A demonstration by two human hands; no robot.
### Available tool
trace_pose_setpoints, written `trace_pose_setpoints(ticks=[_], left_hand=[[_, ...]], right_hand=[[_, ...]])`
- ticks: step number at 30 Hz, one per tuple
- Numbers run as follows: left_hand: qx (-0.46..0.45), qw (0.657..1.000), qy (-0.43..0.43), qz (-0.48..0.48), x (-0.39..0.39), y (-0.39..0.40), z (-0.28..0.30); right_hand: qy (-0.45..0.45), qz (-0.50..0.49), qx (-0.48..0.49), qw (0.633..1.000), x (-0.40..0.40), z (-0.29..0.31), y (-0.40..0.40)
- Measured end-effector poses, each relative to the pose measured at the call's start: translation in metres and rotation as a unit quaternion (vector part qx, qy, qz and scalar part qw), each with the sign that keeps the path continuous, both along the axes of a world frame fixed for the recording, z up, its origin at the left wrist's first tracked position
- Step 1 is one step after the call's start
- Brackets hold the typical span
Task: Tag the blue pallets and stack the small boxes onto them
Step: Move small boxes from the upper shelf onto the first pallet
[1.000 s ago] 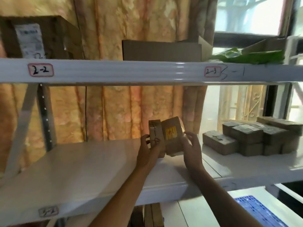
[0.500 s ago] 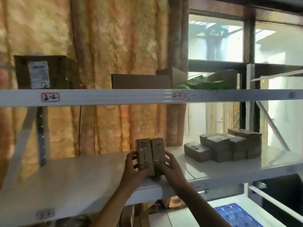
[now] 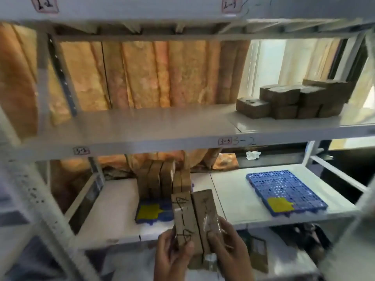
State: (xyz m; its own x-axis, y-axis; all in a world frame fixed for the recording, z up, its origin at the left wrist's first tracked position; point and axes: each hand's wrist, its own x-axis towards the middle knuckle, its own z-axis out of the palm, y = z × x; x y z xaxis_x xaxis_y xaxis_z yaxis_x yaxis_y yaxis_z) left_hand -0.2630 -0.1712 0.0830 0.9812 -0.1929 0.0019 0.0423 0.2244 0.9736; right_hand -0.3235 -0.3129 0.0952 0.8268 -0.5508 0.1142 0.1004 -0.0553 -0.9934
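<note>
- Boxes (image 3: 191, 218): two of them, pressed side by side, gripped by my left hand (image 3: 172, 252) and right hand (image 3: 227, 244), fingers curled around them.
- A second ago I held them up at the middle shelf (image 3: 142, 122); now they are down in front of the lower shelf (image 3: 113, 209), so stacking comes next.
- Left pallet (image 3: 150, 212), at 11 o'clock from the pair, has a yellow tag and a row of boxes (image 3: 160, 179) standing at its back.
- Right pallet (image 3: 284, 191), at 2 o'clock, is tagged but bare.
- More boxes (image 3: 290, 102) wait on the middle shelf at 1 o'clock.
- That shelf's front edge overhangs my reach.
</note>
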Motion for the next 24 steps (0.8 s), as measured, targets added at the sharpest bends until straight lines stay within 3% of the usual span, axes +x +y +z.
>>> trace_pose_setpoints(ticks=[9,15,19,24], left_hand=[[0.150,0.988,0.022,0.034,0.069,-0.024,-0.027],[0.167,0.986,0.003,0.005,0.163,-0.046,-0.040],[0.185,0.981,-0.019,0.046,0.215,-0.068,-0.040],[0.206,0.976,-0.024,0.071,0.260,-0.092,-0.046]], right_hand=[[0.067,0.023,0.024,0.997,0.085,-0.042,-0.021],[0.097,0.010,-0.001,0.995,0.176,-0.045,-0.038],[0.117,-0.056,0.038,0.991,0.232,-0.043,-0.056],[0.131,-0.051,0.068,0.988,0.284,-0.048,-0.082]])
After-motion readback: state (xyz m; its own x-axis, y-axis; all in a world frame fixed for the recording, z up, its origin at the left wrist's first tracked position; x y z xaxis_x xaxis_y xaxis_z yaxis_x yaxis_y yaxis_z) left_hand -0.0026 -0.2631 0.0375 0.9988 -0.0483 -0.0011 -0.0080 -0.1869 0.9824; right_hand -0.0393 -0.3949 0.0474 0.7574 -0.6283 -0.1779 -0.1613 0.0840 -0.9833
